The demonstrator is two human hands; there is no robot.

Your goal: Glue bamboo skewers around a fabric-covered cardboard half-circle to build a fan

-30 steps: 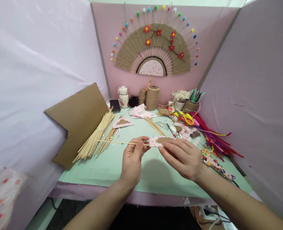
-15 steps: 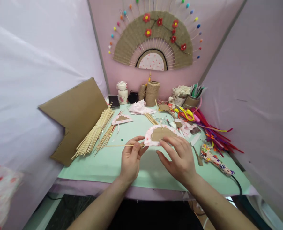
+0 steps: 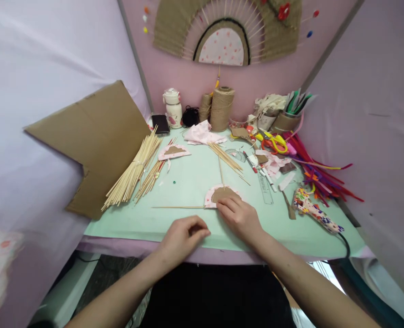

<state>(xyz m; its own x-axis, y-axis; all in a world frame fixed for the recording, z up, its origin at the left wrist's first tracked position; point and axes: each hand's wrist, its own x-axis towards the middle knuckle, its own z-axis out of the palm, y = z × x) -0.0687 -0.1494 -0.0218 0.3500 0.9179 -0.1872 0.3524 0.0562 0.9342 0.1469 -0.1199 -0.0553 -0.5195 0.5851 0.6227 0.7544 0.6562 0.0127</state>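
A cardboard half-disc [image 3: 215, 197] edged with pink-dotted white fabric lies on the table in front of me. One thin wooden stick [image 3: 177, 207] runs out from its lower left corner, and another stick [image 3: 221, 171] points away from its curved top. My right hand [image 3: 240, 218] covers its lower right part, fingers close together and pressed on it; the thumb is hidden. Nearer the table's front edge, my left hand [image 3: 185, 236] is loosely curled with a gap between thumb and index finger. It holds nothing and is apart from the half-disc.
Bundled sticks [image 3: 133, 175] lie left, against leaning cardboard [image 3: 102, 132]. A second fabric-edged half-disc [image 3: 174, 151] sits farther back. Loose sticks [image 3: 225, 157], a ruler [image 3: 266, 187], scissors [image 3: 277, 143], pipe cleaners [image 3: 321, 177] and a corded glue gun [image 3: 316, 216] lie right. Twine spools [image 3: 222, 109] stand behind.
The half-disc has come down onto the table. My left hand has let go of it and drawn back toward me; my right hand now presses on it. The camera view has tilted downward.
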